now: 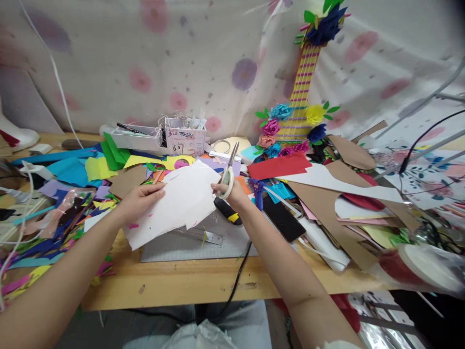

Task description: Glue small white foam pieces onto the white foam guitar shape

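A white sheet of paper (181,194) with an uneven outline is held up over the grey cutting mat (163,249). My left hand (143,201) pinches its left side between thumb and fingers. In my right hand (234,191) is a pair of scissors (229,174) with pale handles, blades pointing up and away from me. The right fingertips also touch the sheet's right edge. Below the paper, a clear ruler (209,236) lies on the mat, partly covered.
Coloured paper scraps (69,232) heap on the left. A black phone (283,218), a blue glue gun (258,191) and cardboard pieces (319,198) lie on the right. Behind stand a white box (185,135) and a flower-decorated paper guitar (300,102). A black cable (240,276) crosses the table edge.
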{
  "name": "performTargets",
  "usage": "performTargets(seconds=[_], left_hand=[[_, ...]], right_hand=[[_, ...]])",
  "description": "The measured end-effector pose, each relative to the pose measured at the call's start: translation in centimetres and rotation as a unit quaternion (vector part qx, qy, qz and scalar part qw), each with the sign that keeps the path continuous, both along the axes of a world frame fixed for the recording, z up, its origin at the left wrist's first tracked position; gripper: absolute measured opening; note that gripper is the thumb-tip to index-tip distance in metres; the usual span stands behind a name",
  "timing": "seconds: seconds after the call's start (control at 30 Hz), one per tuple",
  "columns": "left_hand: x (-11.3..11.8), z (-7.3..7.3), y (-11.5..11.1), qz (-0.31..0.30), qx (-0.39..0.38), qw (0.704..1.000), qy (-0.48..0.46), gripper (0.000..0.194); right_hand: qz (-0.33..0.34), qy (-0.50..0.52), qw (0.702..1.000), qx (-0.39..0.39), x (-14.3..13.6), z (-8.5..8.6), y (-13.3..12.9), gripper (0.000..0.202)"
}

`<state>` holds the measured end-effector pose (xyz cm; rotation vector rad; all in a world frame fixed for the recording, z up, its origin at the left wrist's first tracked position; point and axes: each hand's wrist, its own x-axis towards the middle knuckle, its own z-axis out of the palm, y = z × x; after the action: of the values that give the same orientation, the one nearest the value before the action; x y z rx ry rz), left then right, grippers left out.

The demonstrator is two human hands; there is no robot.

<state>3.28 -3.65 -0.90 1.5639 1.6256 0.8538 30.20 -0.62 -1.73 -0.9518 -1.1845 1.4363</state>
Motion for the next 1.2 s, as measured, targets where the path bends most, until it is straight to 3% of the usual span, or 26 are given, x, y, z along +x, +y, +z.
performTargets(seconds=[0.23, 0.4, 0.47, 0.57, 0.67, 0.77, 0.87, 1.0, 1.1, 1.2], left_hand=[[0.3, 0.2, -0.2, 0.018, -0.058, 0.995, -0.084, 0.066], [1.7, 0.4, -0.7, -0.032, -0.171, 0.969, -0.173, 0.059], [1.8, 0.4, -0.6, -0.043, -0.179, 0.968, -0.173, 0.058], [0.5, 0.9, 0.0, -0.031, -0.115, 0.989, -0.088, 0.063], [-2.1, 2.1, 1.0, -0.008, 0.034, 0.994, 0.105, 0.053], [-4.6, 3.6, 1.4, 0.085, 0.090, 0.971, 0.206, 0.051], [-5.8, 4.4, 1.3, 0.135, 0.068, 0.964, 0.218, 0.056], [-5.3, 3.8, 1.2, 0.058, 0.049, 0.975, 0.207, 0.062], [-4.5, 2.7, 1.4, -0.010, 0.033, 0.977, 0.210, 0.068], [-3.6, 1.7, 1.7, -0.040, 0.008, 0.976, 0.215, 0.070]], right_hand=[[0.089, 0.073, 0.993, -0.017, 0.5, 0.0, -0.3, 0.043], [0.135, 0.118, 0.984, -0.007, -0.1, 0.7, -0.7, 0.042], [0.137, 0.100, 0.986, 0.000, -0.2, 1.1, -0.8, 0.041], [0.102, 0.011, 0.995, 0.019, 0.4, 1.6, -0.7, 0.041], [0.067, -0.124, 0.990, 0.021, 1.7, 1.8, -0.2, 0.039], [-0.025, -0.267, 0.963, 0.019, 3.2, 1.7, 0.7, 0.034], [-0.129, -0.426, 0.895, 0.023, 4.0, 1.4, 1.8, 0.030], [-0.147, -0.566, 0.811, -0.012, 4.0, 0.9, 2.3, 0.026], [-0.135, -0.577, 0.805, -0.021, 3.9, 0.7, 2.0, 0.025], [-0.145, -0.570, 0.809, -0.012, 4.2, 0.6, 1.7, 0.027]])
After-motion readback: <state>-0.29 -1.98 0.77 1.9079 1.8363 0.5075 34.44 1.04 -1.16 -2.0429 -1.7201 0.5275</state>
